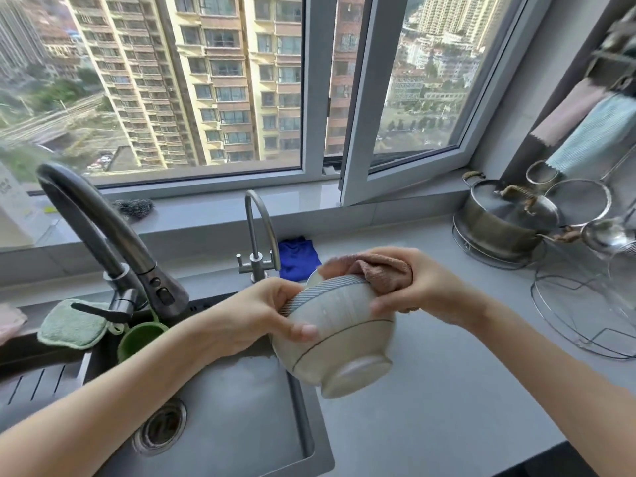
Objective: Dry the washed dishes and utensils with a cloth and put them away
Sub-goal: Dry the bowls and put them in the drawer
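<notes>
Pink cloth [378, 273], one, bunched in right hand [423, 287]; left hand [254, 311] grips one bowl [340, 335].

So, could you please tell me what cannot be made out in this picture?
Head view only.
Inside of the bowl: turned away, its mouth covered by the pink cloth and right hand.
Left hand: its fingertips are hidden behind the bowl's rim.
Wall rack, top right: blurred and cut by the frame edge.

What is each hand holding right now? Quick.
Left hand: closed, gripping the pale striped-rim ceramic bowl by its side.
Right hand: closed, holding the pinkish-brown cloth against the bowl's rim.
</notes>
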Tool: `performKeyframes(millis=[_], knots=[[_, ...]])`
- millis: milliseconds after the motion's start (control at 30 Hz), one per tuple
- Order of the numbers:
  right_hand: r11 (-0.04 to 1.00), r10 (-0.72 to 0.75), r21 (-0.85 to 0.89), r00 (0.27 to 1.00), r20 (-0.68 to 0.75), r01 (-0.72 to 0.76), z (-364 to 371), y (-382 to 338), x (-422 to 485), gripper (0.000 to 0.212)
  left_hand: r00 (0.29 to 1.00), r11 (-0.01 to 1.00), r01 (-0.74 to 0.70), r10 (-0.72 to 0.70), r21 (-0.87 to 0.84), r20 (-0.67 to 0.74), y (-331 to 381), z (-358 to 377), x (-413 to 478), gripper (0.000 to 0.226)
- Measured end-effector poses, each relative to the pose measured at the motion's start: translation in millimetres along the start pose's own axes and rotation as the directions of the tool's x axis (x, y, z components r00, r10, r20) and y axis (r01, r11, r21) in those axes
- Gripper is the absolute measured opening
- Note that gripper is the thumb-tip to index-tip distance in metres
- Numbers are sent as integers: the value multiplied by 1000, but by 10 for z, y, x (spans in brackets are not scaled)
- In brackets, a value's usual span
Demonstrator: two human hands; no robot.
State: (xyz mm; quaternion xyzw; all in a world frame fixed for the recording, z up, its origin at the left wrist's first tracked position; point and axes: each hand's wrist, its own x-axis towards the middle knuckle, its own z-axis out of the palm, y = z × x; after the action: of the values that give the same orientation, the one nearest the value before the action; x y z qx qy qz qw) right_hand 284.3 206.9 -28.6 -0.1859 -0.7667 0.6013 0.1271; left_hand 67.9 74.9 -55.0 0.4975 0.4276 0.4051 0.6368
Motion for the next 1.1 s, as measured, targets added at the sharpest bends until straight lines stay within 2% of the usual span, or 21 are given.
performKeyframes(millis=[33, 100, 200, 233, 267, 300, 367, 400, 433, 467, 533, 567, 600, 633, 667, 733, 767, 800, 867, 1000, 1100], knots=[[995, -83, -71, 985, -150, 73, 101, 18, -28, 45, 998, 999, -18, 16, -40, -55, -33, 30, 9, 49], [884, -294, -452, 896, -333, 122, 425, 43, -59, 47, 980, 995, -49, 32, -82, -195, -70, 98, 66, 44], [530, -503, -844, 831, -239, 78, 813, 142, -30, 49, 916, 991, -129, 108, -30, -387, -82, 222, 162, 27], [494, -506, -867, 831, -230, 60, 826, 146, 3, 46, 898, 989, -151, 136, -1, -418, -88, 256, 174, 25], [538, -475, -841, 844, -251, 52, 768, 122, 58, 42, 888, 986, -164, 150, 6, -435, -96, 274, 174, 23], [640, -408, -767, 866, -289, 45, 663, 96, 123, 39, 884, 986, -166, 146, -7, -444, -99, 281, 169, 22], [905, -184, -425, 906, -381, 6, 408, 54, 240, 34, 884, 989, -144, 108, -44, -455, -111, 258, 165, 30], [965, -64, -256, 910, -411, -48, 328, 44, 274, 33, 884, 989, -135, 93, -60, -458, -107, 241, 165, 32], [967, -30, -239, 901, -433, -83, 338, 51, 268, 32, 885, 987, -138, 88, -77, -458, -98, 226, 169, 33], [916, -115, -392, 883, -455, -83, 414, 83, 230, 33, 885, 984, -151, 93, -92, -455, -94, 210, 174, 31], [680, -352, -730, 843, -407, -68, 679, 129, 118, 37, 891, 978, -182, 122, -99, -437, -89, 194, 183, 24], [560, -440, -827, 829, -345, -47, 762, 150, 69, 40, 894, 976, -195, 137, -94, -427, -94, 199, 180, 23], [529, -474, -848, 821, -317, -21, 768, 164, 84, 40, 896, 975, -204, 150, -87, -418, -107, 190, 177, 23], [587, -461, -809, 821, -338, -3, 705, 151, 135, 38, 899, 975, -209, 160, -80, -408, -120, 172, 171, 25], [725, -397, -688, 827, -397, 18, 602, 120, 187, 36, 903, 974, -213, 167, -75, -397, -119, 151, 151, 29], [976, -156, -205, 906, -393, 79, 325, 115, 266, 35, 907, 964, -244, 189, -103, -378, -129, 79, 96, 41], [996, -39, 60, 950, -309, 61, 203, 143, 261, 38, 906, 953, -270, 203, -139, -372, -143, 36, 70, 44], [965, 39, 263, 973, -229, 24, 120, 194, 254, 40, 901, 934, -306, 221, -186, -372, -154, 1, 49, 44], [894, 101, 447, 983, -154, -22, 68, 315, 229, 42, 889, 886, -368, 248, -281, -385, -220, -38, 47, 38], [829, 126, 559, 980, -155, -18, 72, 384, 271, 41, 896, 826, -384, 226, -413, -381, -346, -61, 74, 37], [810, 157, 586, 968, -195, -13, 62, 390, 282, 38, 953, 845, -298, 238, -444, -187, -349, -131, -13, 36]])
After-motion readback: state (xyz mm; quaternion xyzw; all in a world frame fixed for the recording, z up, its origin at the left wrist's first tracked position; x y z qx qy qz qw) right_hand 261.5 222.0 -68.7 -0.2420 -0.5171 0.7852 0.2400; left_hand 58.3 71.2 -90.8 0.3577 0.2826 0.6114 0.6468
